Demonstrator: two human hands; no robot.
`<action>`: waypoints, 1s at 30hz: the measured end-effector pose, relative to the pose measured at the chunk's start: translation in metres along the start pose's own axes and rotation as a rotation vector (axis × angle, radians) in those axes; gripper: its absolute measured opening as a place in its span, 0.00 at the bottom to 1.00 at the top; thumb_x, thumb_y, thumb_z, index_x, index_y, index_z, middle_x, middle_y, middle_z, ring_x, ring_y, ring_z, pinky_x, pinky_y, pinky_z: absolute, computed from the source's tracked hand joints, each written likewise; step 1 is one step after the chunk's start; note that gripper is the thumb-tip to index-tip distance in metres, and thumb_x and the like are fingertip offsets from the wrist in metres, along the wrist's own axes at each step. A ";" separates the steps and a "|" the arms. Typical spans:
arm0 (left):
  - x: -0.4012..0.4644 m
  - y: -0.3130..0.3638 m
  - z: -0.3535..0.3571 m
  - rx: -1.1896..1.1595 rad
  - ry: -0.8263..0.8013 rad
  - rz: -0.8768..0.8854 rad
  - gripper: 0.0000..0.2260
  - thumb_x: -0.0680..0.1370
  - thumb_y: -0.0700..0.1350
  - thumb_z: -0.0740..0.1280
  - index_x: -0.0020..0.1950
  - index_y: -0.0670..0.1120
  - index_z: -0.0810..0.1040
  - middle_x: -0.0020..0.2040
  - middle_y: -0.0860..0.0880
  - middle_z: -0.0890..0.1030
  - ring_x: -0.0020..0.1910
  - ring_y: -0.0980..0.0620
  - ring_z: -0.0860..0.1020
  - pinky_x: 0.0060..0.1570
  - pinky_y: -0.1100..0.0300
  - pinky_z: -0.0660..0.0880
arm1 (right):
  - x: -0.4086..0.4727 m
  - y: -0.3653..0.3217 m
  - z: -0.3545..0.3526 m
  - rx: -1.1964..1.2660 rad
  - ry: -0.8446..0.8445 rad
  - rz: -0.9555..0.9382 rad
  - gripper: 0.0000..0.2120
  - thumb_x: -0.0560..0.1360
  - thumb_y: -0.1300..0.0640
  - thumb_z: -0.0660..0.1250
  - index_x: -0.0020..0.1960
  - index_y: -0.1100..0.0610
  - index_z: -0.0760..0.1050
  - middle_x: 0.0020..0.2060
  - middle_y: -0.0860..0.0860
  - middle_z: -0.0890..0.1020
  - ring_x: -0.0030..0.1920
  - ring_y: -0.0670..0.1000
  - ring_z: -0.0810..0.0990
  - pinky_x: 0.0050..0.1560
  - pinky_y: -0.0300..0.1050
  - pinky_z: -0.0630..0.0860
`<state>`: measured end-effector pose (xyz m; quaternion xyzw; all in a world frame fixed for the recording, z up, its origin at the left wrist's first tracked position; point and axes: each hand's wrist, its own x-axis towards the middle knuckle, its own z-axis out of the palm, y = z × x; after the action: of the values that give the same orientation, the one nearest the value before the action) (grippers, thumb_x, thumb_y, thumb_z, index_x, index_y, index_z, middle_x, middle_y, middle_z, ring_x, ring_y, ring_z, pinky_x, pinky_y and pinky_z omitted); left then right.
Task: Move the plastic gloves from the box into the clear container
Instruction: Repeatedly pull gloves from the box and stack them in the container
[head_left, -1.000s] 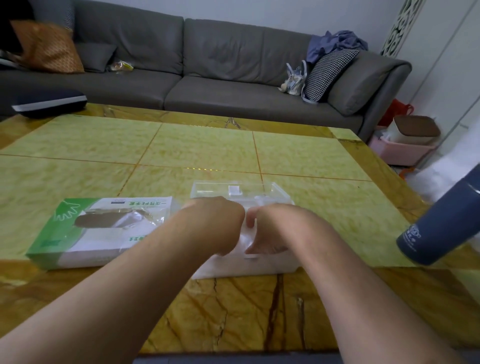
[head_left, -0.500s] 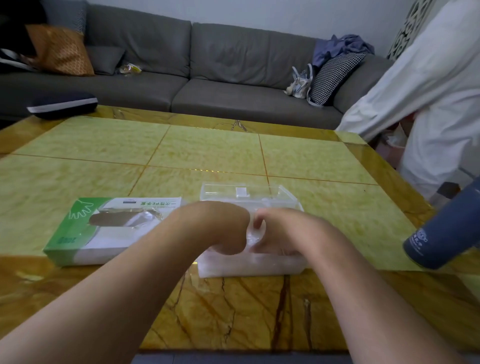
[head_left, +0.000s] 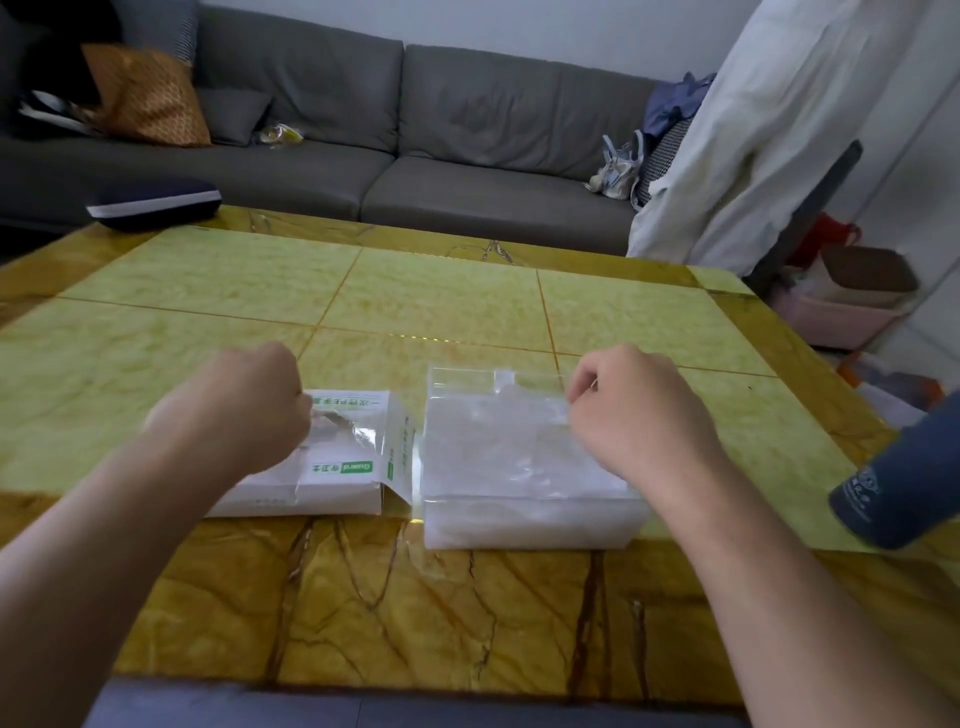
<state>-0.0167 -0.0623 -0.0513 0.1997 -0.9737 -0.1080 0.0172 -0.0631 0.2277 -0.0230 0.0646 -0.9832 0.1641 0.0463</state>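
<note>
The white and green glove box (head_left: 343, 470) lies on the yellow table (head_left: 441, 301), its right end flap open. Touching its right side is the clear container (head_left: 524, 522), filled with a layer of thin plastic gloves (head_left: 498, 441). My left hand (head_left: 244, 410) is a fist over the box's top opening, and crumpled clear plastic runs out from its knuckles. My right hand (head_left: 639, 415) hovers over the container's far right corner, thumb and forefinger pinching the edge of the glove plastic. The fingertips of both hands are mostly hidden.
A dark blue cylinder (head_left: 904, 480) juts in at the right table edge. A person in white clothing (head_left: 753, 135) stands beyond the far right corner, by a pink basket (head_left: 836, 312). A dark cushion (head_left: 156, 202) sits at the far left corner, a grey sofa (head_left: 415, 135) behind.
Both hands were together over the container. My left hand has swung left onto the box's opening, and my right has shifted to the container's far right corner. The person in white came closer.
</note>
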 end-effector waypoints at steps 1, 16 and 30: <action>0.004 -0.006 0.008 0.026 -0.066 -0.022 0.16 0.80 0.54 0.70 0.39 0.45 0.77 0.34 0.46 0.80 0.32 0.48 0.78 0.29 0.56 0.70 | 0.000 0.000 0.000 0.034 0.030 0.002 0.14 0.72 0.66 0.59 0.41 0.52 0.80 0.36 0.49 0.83 0.35 0.53 0.82 0.38 0.53 0.84; -0.007 0.003 -0.007 -0.117 -0.047 -0.042 0.09 0.73 0.51 0.79 0.36 0.50 0.84 0.31 0.51 0.83 0.31 0.52 0.81 0.25 0.62 0.70 | -0.008 -0.009 0.018 0.143 0.099 -0.266 0.10 0.78 0.62 0.66 0.51 0.48 0.81 0.43 0.43 0.83 0.45 0.46 0.82 0.47 0.47 0.84; -0.002 -0.005 -0.012 -0.373 -0.038 0.135 0.06 0.78 0.48 0.74 0.42 0.49 0.83 0.38 0.50 0.84 0.39 0.46 0.82 0.40 0.51 0.79 | -0.043 -0.066 0.069 -0.202 -0.160 -0.876 0.20 0.82 0.46 0.65 0.73 0.46 0.75 0.75 0.51 0.73 0.81 0.53 0.60 0.82 0.60 0.37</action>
<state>-0.0118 -0.0679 -0.0406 0.1252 -0.9482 -0.2889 0.0429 -0.0163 0.1474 -0.0720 0.4819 -0.8749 0.0266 0.0412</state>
